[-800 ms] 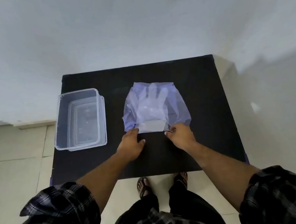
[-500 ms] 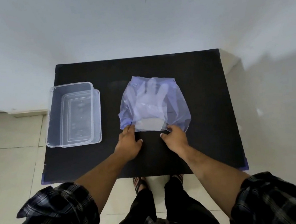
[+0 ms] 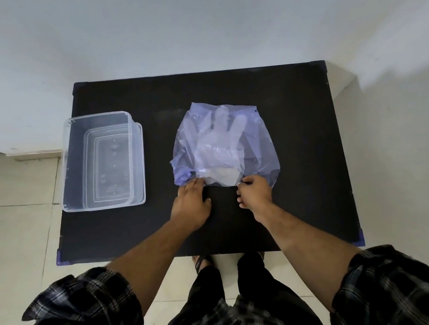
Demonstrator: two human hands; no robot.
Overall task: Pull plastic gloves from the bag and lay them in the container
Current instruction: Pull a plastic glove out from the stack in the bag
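A pale purple plastic bag (image 3: 257, 140) lies flat in the middle of the black table (image 3: 305, 177), its mouth toward me. Clear plastic gloves (image 3: 219, 142) show through it, fingers pointing away. My left hand (image 3: 191, 203) rests on the bag's near left edge, fingers pressed down on the plastic. My right hand (image 3: 254, 191) pinches the near edge of the plastic at the bag's mouth; I cannot tell whether it grips the bag or a glove cuff. The clear rectangular container (image 3: 72, 164) stands on the table's left side with nothing visible in it.
The table stands against a white wall, with tiled floor on its left and near sides. My feet in sandals (image 3: 202, 262) show under the near edge.
My right fingers have curled into a pinch on the near edge of the plastic. The left hand stays on the bag's left corner. The view has shifted a little.
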